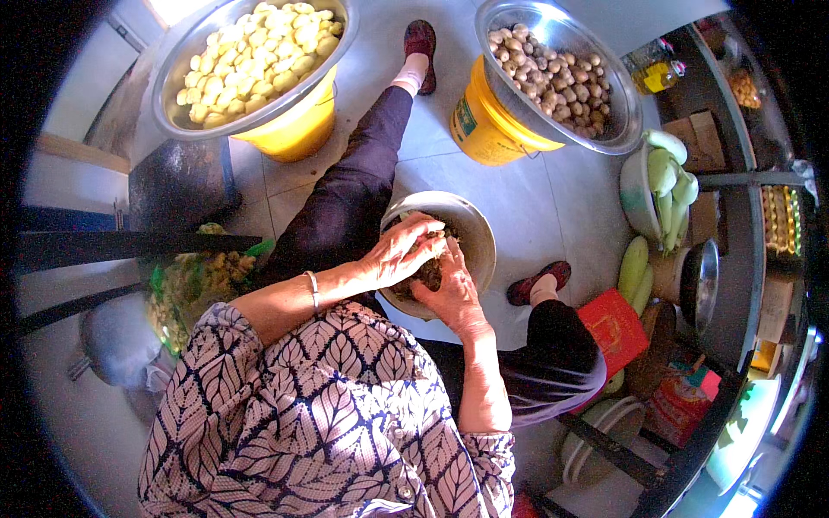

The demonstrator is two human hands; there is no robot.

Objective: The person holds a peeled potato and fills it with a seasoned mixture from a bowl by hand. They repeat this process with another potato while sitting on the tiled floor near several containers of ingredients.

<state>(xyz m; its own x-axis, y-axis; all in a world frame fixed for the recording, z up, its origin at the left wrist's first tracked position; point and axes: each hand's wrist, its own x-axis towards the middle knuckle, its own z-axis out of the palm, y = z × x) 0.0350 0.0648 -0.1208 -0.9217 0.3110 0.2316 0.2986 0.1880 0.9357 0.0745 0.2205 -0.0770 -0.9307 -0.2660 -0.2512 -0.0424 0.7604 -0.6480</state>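
Note:
My left hand (407,251), with a bracelet at its wrist, is over a pale round bucket (482,249) between my legs. Opposite it, my right hand (453,291) curls inward, and the fingertips of both hands meet. Whatever lies between the fingers is hidden. Dark brown scraps, like peelings (427,277), show in the bucket just beneath the hands. Ahead on the left, peeled yellow potatoes (265,58) fill a metal basin (217,133). Small unpeeled potatoes (570,87) lie in a second metal basin (544,19) ahead on the right.
Yellow buckets (295,136) (489,129) support both basins. Pale green gourds (667,171) fill a tub (638,194) at right, near a red box (612,327) and metal shelving (745,116). A bag of yellowish pieces (201,285) lies at left beside a dark bar (136,249).

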